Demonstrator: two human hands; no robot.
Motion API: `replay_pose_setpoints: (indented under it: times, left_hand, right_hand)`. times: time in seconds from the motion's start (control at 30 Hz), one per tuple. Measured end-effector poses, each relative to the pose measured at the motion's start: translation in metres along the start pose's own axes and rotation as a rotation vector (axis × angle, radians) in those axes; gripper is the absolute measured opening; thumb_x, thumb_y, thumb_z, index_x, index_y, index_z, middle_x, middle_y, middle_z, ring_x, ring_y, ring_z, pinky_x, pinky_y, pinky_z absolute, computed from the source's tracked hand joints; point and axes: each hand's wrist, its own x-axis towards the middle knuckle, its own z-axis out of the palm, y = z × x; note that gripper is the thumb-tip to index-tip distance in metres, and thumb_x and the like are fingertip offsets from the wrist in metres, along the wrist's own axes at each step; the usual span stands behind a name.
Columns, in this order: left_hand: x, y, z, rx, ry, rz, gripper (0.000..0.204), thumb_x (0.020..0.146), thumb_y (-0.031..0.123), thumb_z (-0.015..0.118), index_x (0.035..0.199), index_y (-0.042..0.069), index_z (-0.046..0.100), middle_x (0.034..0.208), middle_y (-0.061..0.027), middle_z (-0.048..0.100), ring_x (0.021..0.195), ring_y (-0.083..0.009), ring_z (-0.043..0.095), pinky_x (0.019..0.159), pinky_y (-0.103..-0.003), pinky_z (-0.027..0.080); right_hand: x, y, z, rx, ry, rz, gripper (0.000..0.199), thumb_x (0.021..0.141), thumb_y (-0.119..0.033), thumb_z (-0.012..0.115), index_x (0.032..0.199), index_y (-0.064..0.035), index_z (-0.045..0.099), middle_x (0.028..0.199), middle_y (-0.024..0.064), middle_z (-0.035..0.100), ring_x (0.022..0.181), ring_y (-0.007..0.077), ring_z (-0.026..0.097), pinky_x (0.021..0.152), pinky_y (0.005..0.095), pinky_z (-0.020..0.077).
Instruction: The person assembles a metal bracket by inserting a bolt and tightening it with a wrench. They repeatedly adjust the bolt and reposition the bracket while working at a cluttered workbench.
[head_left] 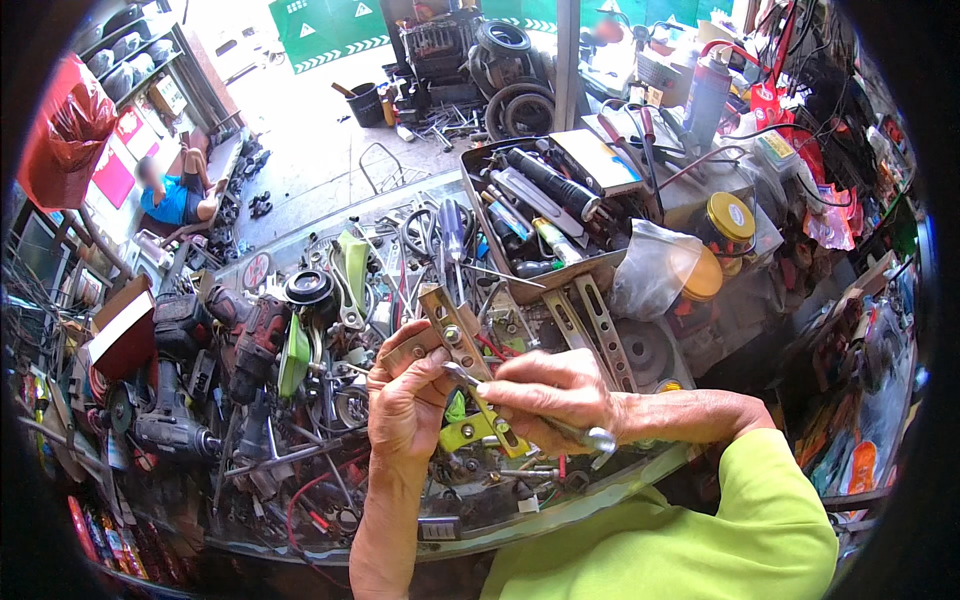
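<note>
A slotted metal bar (pixel 464 348) with bolts through it stands tilted over the cluttered bench. My left hand (pixel 405 410) is closed around its side, thumb and fingers pinching a flat brownish plate (pixel 408 352) bolted to the bar. A yellow-green bracket (pixel 462 433) is joined near the bar's lower end. My right hand (pixel 555 390) grips a wrench (pixel 599 440); one end sticks out below the palm, and the other reaches the bar beside my left thumb. Whether that end sits on a bolt, I cannot tell.
Behind my hands stands a metal toolbox (pixel 540 285) packed with tools. Cordless drills (pixel 255 345) crowd the left. Lidded jars (pixel 730 217) and a spray can (pixel 708 95) stand at the right. A person (pixel 180 195) sits at the far left; tires (pixel 525 110) lean at the back.
</note>
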Motion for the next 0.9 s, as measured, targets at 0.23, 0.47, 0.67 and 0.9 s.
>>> replay_pose_setpoints:
  times: [0.23,0.47,0.67,0.9]
  left_hand:
    - [0.003,-0.001,-0.003,0.1,-0.024,0.01,0.037,0.083,-0.009,0.06,0.118,0.002,0.058,0.104,-0.0113,0.068,0.092,-0.0229,0.068,0.076,-0.037,0.059]
    - [0.0,-0.002,0.0,0.149,-0.087,-0.004,0.031,0.081,-0.012,0.062,0.111,-0.001,0.062,0.098,-0.0139,0.069,0.088,-0.0238,0.07,0.076,-0.038,0.061]
    - [-0.001,0.002,0.005,0.198,-0.108,-0.036,0.031,0.08,-0.011,0.065,0.109,-0.002,0.062,0.097,-0.0145,0.069,0.086,-0.0234,0.07,0.075,-0.039,0.062]
    - [0.0,0.006,0.003,0.195,-0.156,-0.088,0.032,0.079,-0.011,0.066,0.11,-0.002,0.062,0.096,-0.0146,0.069,0.084,-0.0231,0.07,0.075,-0.039,0.061]
  right_hand:
    - [0.032,-0.015,-0.029,0.127,-0.036,0.271,0.017,0.081,-0.008,0.073,0.096,-0.0022,0.068,0.078,0.0124,0.066,0.07,0.023,0.067,0.061,0.0303,0.0528]
    - [0.065,0.021,-0.07,0.433,-0.259,0.653,0.019,0.079,-0.014,0.079,0.094,-0.0037,0.074,0.083,0.0072,0.07,0.076,0.0121,0.064,0.067,0.0266,0.051]
    - [0.078,0.043,-0.076,0.471,-0.492,0.688,0.021,0.082,-0.021,0.077,0.095,-0.0045,0.073,0.078,0.0032,0.069,0.069,0.0078,0.061,0.06,0.0234,0.0488]
    - [0.093,0.052,-0.07,0.709,-0.522,0.757,0.023,0.083,-0.025,0.076,0.092,-0.004,0.071,0.067,0.0001,0.063,0.049,0.0043,0.049,0.04,0.0194,0.0368]
